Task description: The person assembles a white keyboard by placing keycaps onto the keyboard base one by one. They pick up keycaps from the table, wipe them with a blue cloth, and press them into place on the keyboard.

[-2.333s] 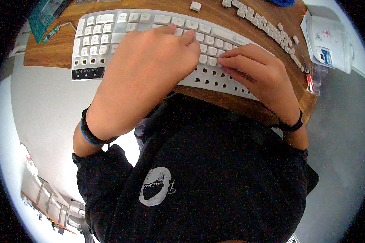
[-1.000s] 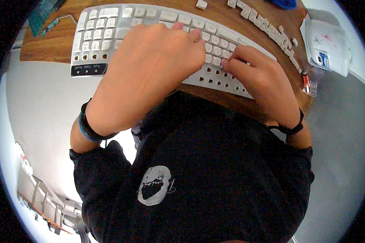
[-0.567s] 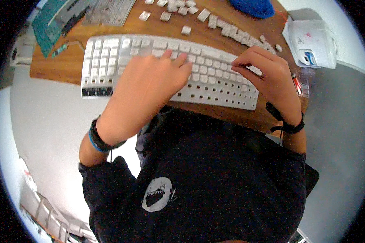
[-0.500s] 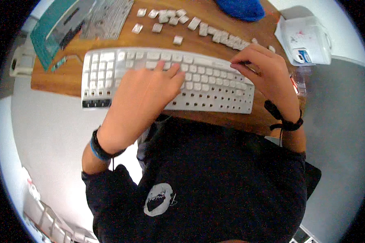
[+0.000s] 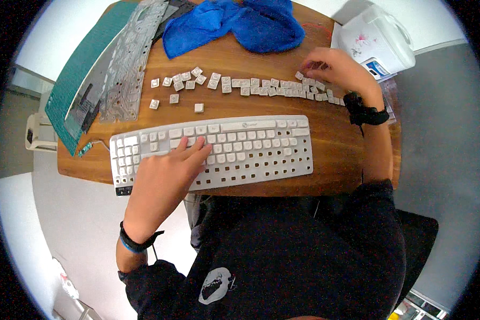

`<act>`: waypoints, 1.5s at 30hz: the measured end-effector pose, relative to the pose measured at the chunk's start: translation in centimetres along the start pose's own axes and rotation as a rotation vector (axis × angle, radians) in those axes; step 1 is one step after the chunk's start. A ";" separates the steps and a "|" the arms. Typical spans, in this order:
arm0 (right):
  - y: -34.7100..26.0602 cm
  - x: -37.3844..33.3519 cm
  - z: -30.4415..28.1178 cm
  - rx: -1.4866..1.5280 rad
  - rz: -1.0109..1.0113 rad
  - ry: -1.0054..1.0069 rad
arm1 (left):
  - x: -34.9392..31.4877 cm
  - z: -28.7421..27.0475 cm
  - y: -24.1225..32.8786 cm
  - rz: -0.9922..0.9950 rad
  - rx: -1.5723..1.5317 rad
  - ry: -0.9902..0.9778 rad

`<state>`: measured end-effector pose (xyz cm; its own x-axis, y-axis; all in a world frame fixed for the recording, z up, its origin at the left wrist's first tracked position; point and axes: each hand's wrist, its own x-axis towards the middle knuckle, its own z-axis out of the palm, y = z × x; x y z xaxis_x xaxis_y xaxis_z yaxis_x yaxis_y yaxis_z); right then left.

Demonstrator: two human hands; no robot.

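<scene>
The left hand (image 5: 168,173) reaches forward palm-down, fingers straight and slightly parted, resting on the white computer keyboard (image 5: 229,146) near the close edge of the wooden table (image 5: 344,170). Farther off, the right hand (image 5: 342,68) bends inward over loose white keycaps (image 5: 272,91), fingers curled; whether they pinch one, I cannot tell.

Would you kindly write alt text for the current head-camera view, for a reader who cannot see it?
A person's left hand rests on a white keyboard with many key positions bare, while the right hand is by loose white keycaps on a wooden table. A blue cloth lies beyond, a green mat at left.
</scene>
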<state>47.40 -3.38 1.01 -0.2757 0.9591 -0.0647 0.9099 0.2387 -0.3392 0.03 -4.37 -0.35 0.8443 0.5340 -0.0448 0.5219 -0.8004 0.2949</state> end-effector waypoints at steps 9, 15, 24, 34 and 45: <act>0.6 0.6 1.9 0.026 -0.059 0.021 | 1.2 -2.0 0.1 0.063 0.037 -0.108; 0.3 0.4 1.7 0.021 -0.081 0.145 | 3.3 -6.2 2.3 0.088 0.024 -0.233; 3.2 -1.7 -0.3 0.005 -0.092 0.213 | 17.8 -5.1 3.9 0.465 -0.148 0.027; 6.0 -3.0 -2.0 0.006 -0.123 0.284 | 31.9 0.3 6.6 0.372 -0.223 -0.109; 6.0 -2.6 -1.6 0.037 -0.122 0.310 | 32.0 1.2 4.8 0.416 -0.309 -0.072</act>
<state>54.05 -4.20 0.64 -0.2696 0.9257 0.2653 0.8626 0.3547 -0.3608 29.71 8.58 -1.49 0.9845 0.1590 0.0740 0.0893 -0.8176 0.5689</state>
